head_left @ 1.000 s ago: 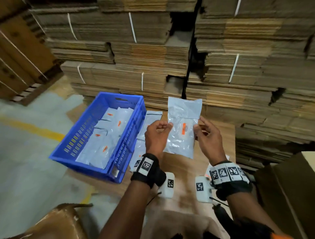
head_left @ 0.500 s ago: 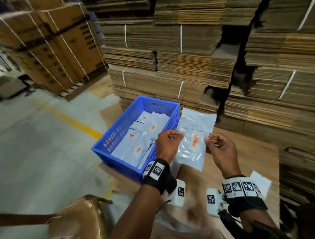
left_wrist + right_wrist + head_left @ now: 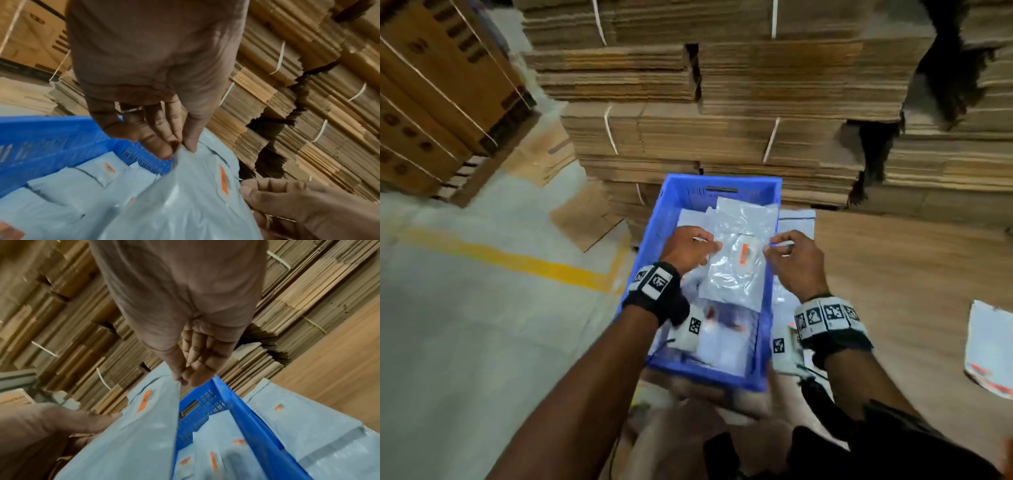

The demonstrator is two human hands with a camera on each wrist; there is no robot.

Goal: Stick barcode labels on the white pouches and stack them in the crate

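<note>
A white pouch with an orange label hangs over the blue crate. My left hand pinches its left edge, and my right hand pinches its right edge. The left wrist view shows thumb and fingers nipping the pouch beside the crate wall. In the right wrist view the fingertips pinch the pouch edge above the crate rim. Several labelled pouches lie inside the crate.
More pouches lie on the cardboard surface right of the crate. A label sheet lies at the far right. Strapped stacks of flat cardboard rise behind the crate. Grey floor with a yellow line lies to the left.
Both hands have carried the pouch leftward from beside the crate to over its inside and tipped it flatter. The head view has turned toward the crate.
</note>
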